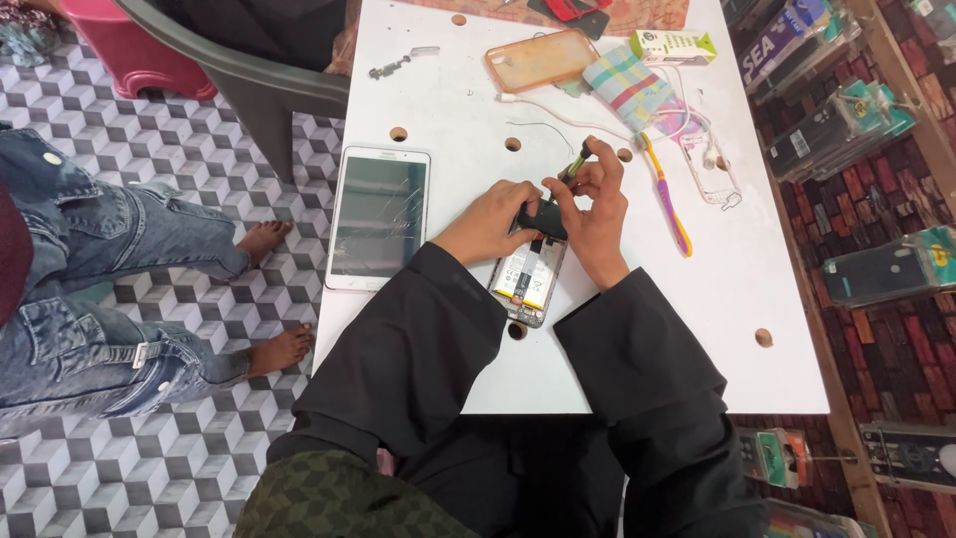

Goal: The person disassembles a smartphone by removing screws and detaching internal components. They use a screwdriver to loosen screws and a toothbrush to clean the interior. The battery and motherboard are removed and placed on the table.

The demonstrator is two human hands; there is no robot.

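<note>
Two hands meet over an opened phone (530, 279) lying near the front of the white desk (637, 339). Its back cover is already off, so the pale battery and the inner frame show. The left hand (490, 221) presses down on the phone's upper end, fingers curled against a dark part there. The right hand (596, 214) pinches a small screwdriver (573, 169) with a green-and-black handle, tip aimed at that same upper end. Judging by this, disassembly is under way: shell removed, battery in place, and upper-end parts seemingly not yet lifted out. A white tablet (379, 216) lies just left of the phone, a purple and yellow toothbrush (665, 194) to its right, and a clear orange case (541, 59) farther back.
</note>
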